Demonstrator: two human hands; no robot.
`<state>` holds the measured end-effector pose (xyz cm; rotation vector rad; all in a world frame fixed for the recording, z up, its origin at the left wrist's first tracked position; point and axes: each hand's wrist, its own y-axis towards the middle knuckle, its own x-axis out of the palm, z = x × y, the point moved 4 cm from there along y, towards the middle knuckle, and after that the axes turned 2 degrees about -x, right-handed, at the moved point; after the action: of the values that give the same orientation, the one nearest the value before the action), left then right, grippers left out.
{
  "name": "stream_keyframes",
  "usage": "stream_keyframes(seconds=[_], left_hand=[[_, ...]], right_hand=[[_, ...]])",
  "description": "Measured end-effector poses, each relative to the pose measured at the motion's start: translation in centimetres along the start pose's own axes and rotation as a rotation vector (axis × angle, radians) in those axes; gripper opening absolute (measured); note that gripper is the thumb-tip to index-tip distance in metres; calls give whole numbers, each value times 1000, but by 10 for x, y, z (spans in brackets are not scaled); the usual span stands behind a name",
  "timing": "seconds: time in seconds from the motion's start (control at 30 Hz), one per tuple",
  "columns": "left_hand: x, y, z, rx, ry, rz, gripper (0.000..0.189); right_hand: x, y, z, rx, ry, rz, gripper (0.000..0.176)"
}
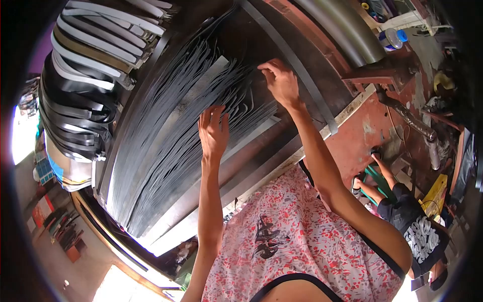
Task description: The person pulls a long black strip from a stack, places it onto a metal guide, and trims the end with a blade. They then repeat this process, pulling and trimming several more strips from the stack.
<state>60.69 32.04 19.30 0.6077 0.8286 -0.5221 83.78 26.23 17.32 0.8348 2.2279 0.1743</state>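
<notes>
Closest in, a sleeveless shirt (302,226) with a red and pink pattern and dark trim covers the person's torso, with both bare arms reaching out over the desk (241,25). The left grip (214,133) is over the near side of a long spread of thin black strips (151,126), its fingers loosely bent and a little apart; whether a strand is caught beneath the fingertips, I cannot tell. The strips lie lengthwise on the desk, bunched toward the lower left and fraying loose toward the hands. The right grip (282,84) reaches farther, just beyond the strips' loose ends, with thumb and forefinger near each other; I cannot tell if they pinch anything. Just past it, a flat dark band (289,55) runs across the desk to its near edge. To the left, pale looped straps (100,43) and black looped straps (75,118) hang in stacked rows. Beyond the right grip are a reddish beam (322,35), a large dark cylinder (347,30) and a blue-capped bottle (391,40). Off to the right, well apart, another person (420,234) in a black, white-printed shirt is low near the floor.
</notes>
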Motion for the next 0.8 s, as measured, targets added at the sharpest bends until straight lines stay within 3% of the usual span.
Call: stream_keyframes(seconds=[0.1,0.2,0.43,0.63,0.8], left_hand=[[0,4,-2,-51,-11,-50,28],[2,8,-4,-30,8,-24,27],[10,18,0,-11,-2,-36,24],[-24,-7,-33,-193,39,76,21],[-56,-54,-48,-222,68,158,21]], right_hand=[[5,1,4,70,23,-31,16],[14,1,-1,-73,-17,1,14],[17,2,5,-51,7,-35,11],[20,-1,-1,-30,1,-133,16],[17,4,-8,-84,11,-163,16]])
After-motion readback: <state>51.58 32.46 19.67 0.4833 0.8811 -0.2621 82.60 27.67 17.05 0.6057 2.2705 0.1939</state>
